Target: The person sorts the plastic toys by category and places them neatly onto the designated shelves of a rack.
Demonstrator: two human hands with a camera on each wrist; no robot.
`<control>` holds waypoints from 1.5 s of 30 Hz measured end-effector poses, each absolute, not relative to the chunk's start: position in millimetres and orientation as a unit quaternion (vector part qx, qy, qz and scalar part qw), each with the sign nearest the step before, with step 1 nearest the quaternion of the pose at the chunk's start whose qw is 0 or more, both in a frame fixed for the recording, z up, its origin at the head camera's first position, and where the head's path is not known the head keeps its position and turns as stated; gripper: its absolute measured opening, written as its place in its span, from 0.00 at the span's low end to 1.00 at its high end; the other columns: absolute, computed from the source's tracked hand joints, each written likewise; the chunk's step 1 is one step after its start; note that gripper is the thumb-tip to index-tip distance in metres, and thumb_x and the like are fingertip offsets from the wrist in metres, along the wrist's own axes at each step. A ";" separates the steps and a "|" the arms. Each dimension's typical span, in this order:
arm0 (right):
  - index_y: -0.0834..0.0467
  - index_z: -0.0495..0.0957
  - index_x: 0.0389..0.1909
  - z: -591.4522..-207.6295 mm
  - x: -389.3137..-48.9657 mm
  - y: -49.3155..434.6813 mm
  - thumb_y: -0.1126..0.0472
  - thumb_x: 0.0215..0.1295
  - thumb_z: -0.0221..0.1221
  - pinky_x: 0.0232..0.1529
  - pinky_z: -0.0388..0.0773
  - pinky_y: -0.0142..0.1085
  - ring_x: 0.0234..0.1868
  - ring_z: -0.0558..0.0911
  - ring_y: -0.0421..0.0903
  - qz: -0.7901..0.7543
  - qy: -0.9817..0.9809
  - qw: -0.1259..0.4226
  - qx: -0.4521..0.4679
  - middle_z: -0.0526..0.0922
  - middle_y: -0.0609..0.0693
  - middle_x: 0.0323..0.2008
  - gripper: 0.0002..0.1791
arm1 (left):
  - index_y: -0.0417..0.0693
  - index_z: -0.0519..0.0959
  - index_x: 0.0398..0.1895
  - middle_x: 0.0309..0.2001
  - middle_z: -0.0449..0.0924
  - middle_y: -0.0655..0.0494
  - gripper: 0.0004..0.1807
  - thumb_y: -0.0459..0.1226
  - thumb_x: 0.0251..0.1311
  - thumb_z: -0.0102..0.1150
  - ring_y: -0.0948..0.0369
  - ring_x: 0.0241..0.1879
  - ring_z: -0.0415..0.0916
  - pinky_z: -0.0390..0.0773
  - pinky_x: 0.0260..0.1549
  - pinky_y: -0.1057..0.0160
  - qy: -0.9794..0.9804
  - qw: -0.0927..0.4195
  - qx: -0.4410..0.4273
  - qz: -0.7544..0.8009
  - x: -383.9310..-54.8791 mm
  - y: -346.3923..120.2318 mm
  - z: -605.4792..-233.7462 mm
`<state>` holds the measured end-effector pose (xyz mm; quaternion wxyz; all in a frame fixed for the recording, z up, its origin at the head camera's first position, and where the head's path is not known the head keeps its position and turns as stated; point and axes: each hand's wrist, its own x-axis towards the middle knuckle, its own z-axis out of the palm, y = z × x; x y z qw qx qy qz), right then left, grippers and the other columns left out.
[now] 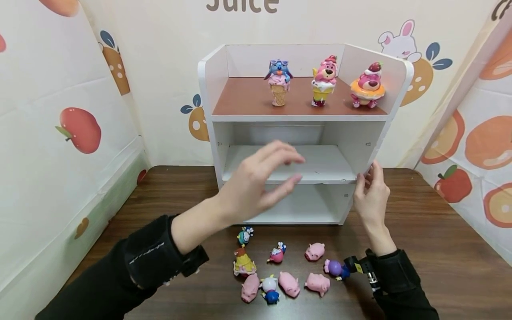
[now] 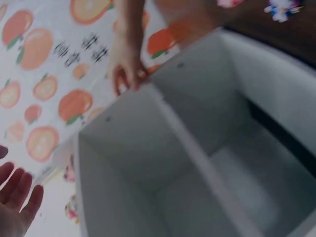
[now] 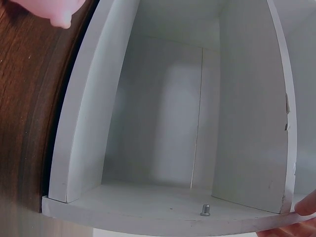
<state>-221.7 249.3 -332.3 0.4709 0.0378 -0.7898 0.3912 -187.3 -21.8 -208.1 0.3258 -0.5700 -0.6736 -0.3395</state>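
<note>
A white shelf unit (image 1: 300, 118) with a brown top board stands on the table. At its right side panel, my right hand (image 1: 372, 195) grips the front edge, thumb and fingers on either side of it in the right wrist view. My left hand (image 1: 260, 182) hovers in front of the middle shelf (image 1: 320, 164), fingers loosely bent and holding nothing. On the top board stand a blue figurine on an ice cream cone (image 1: 278, 84), a pink bear in a yellow cup (image 1: 324, 82) and a pink bear with an orange ring (image 1: 368, 89).
In front of the unit lie several pink pig figurines (image 1: 314, 251), a yellow-dressed figurine (image 1: 244, 263) and several small colourful figurines (image 1: 270, 289). Fruit-printed walls (image 1: 32, 178) enclose the table on both sides. A small metal peg (image 3: 205, 210) sticks out inside the side panel.
</note>
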 end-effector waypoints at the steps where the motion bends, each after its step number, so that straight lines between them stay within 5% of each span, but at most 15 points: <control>1: 0.66 0.64 0.56 -332.2 -221.7 249.3 0.76 0.58 0.47 0.36 0.63 0.13 0.41 0.76 0.62 0.392 -0.789 0.471 0.038 0.75 0.67 0.45 0.23 | 0.35 0.74 0.39 0.40 0.73 0.48 0.11 0.31 0.52 0.57 0.60 0.41 0.70 0.68 0.44 0.71 -0.684 0.310 -0.575 -0.324 -184.8 -23.6 -212.7; 13: 0.67 0.64 0.56 -333.5 -222.0 249.0 0.76 0.58 0.48 0.35 0.64 0.14 0.41 0.76 0.61 0.391 -0.791 0.468 0.036 0.75 0.67 0.45 0.22 | 0.45 0.75 0.38 0.38 0.72 0.58 0.08 0.36 0.55 0.55 0.67 0.40 0.69 0.69 0.42 0.73 -0.732 0.183 -0.631 -0.182 -181.1 -46.1 -267.0; 32: 0.68 0.64 0.56 -332.1 -220.9 248.7 0.76 0.58 0.47 0.36 0.64 0.14 0.41 0.76 0.61 0.392 -0.789 0.472 0.041 0.75 0.68 0.45 0.22 | 0.44 0.75 0.46 0.39 0.71 0.59 0.23 0.44 0.45 0.65 0.67 0.40 0.69 0.70 0.40 0.71 -0.837 -0.038 -0.545 -0.013 -177.1 -73.2 -332.2; 45: 0.66 0.65 0.56 -330.7 -220.5 248.1 0.76 0.58 0.47 0.36 0.64 0.14 0.41 0.76 0.61 0.393 -0.787 0.473 0.044 0.76 0.67 0.44 0.22 | 0.48 0.77 0.41 0.36 0.74 0.62 0.24 0.45 0.37 0.70 0.66 0.39 0.70 0.69 0.40 0.68 -0.832 -0.029 -0.553 0.043 -180.5 -74.4 -353.0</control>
